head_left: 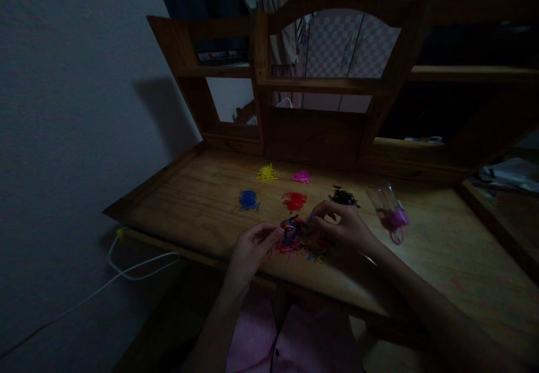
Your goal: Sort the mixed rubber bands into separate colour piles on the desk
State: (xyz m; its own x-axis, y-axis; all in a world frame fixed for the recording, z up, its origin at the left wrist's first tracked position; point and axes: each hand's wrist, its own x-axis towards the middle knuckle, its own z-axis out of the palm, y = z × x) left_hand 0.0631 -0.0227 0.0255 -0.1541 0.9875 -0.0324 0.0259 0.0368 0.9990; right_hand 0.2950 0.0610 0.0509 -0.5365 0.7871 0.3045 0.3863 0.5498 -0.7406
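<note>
A mixed heap of small coloured bands (pixel 295 235), thin and loop-like as rubber bands, lies near the desk's front edge. My left hand (pixel 255 246) is at the heap's left side, thumb and fingers pinched together; what is between them, if anything, is too small to make out. Over the heap's right side, my right hand (pixel 341 224) pinches a tiny blue rubber band (pixel 312 217) at its fingertips. Beyond the hands lie single-colour piles: blue (pixel 248 199), red (pixel 294 201), yellow (pixel 267 173), pink (pixel 301 176) and black (pixel 343 197), the black one partly behind my right hand.
A clear plastic bottle (pixel 382 198) with a pink cap (pixel 398 218) and loop lies right of the black pile. A wooden shelf unit (pixel 311 131) stands along the desk's back. At left are a wall and a white cable (pixel 126 272) hanging by the desk corner.
</note>
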